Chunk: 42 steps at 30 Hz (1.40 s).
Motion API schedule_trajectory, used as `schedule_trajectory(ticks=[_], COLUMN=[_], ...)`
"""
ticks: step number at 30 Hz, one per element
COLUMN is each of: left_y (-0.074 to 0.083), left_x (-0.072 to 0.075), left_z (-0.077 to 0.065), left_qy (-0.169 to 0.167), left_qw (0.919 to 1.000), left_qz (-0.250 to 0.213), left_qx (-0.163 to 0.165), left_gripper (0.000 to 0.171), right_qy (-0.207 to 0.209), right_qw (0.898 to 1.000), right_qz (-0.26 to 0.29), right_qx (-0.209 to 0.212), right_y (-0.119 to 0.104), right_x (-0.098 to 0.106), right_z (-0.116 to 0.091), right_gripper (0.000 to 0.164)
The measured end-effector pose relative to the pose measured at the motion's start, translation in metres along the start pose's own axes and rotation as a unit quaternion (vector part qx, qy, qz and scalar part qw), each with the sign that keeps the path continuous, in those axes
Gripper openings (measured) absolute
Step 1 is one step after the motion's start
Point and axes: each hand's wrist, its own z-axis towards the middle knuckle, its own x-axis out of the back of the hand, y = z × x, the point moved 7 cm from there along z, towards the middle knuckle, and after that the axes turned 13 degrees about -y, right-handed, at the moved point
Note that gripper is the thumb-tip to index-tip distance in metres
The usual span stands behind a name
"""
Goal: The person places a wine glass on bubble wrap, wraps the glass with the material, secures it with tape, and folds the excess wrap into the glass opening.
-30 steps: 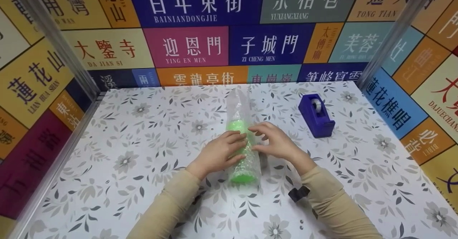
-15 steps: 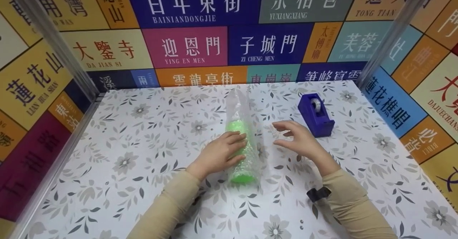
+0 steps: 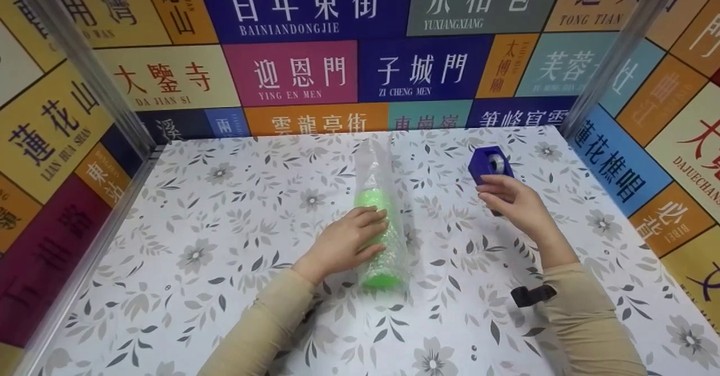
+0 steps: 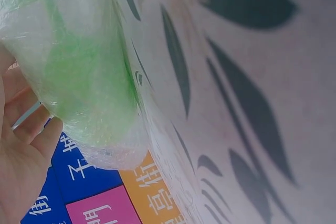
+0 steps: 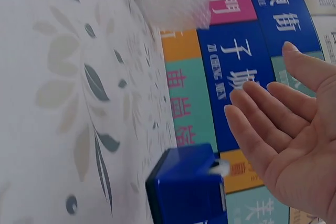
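Note:
A bright green tube-like object in clear bubble wrap (image 3: 394, 258) lies lengthwise on the table in the head view. My left hand (image 3: 344, 241) rests on its left side, fingers laid over the wrap. The left wrist view shows those fingers (image 4: 47, 137) touching the crinkled plastic. My right hand (image 3: 520, 207) is at the purple-blue tape dispenser (image 3: 481, 162), covering its front part in the head view. In the right wrist view the right hand (image 5: 299, 135) has its fingers extended with nothing in them, and the dispenser (image 5: 189, 187) stands apart from it.
A white table (image 3: 242, 319) with a grey leaf and flower print lies under everything. Panels with coloured signs (image 3: 304, 72) enclose the back and both sides. A black strap piece (image 3: 533, 295) sits at the right sleeve (image 3: 590, 314).
My right hand has left the wrapped green object and moved right to the tape dispenser. The left hand has stayed on the wrap, and the object has not moved.

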Motion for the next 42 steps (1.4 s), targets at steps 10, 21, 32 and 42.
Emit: schedule_trajectory(ticks=[10,21,32,42], left_y=[0.000,-0.001,0.000,-0.001], left_x=[-0.001,-0.001,-0.002,-0.003], left_z=[0.000,0.000,0.000,0.000], left_qy=[0.007,-0.002,-0.005,-0.005], left_qw=[0.9999,1.0000,1.0000,0.9999], left_qz=[-0.002,-0.003,0.004,0.002], left_qx=[-0.007,0.002,0.004,0.012], left_gripper=[0.048,0.048,0.050,0.049], right_qy=[0.044,0.088,0.059,0.029], right_qw=[0.998,0.991,0.985,0.971], right_qz=[0.012,-0.013,-0.033,-0.103], right_qx=[-0.038,-0.103,-0.157,-0.215], right_y=[0.016,0.037,0.056,0.068], right_x=[0.042,0.076,0.077,0.069], right_z=[-0.012,-0.008,0.003,0.008], right_gripper=[0.055,0.057,0.062,0.061])
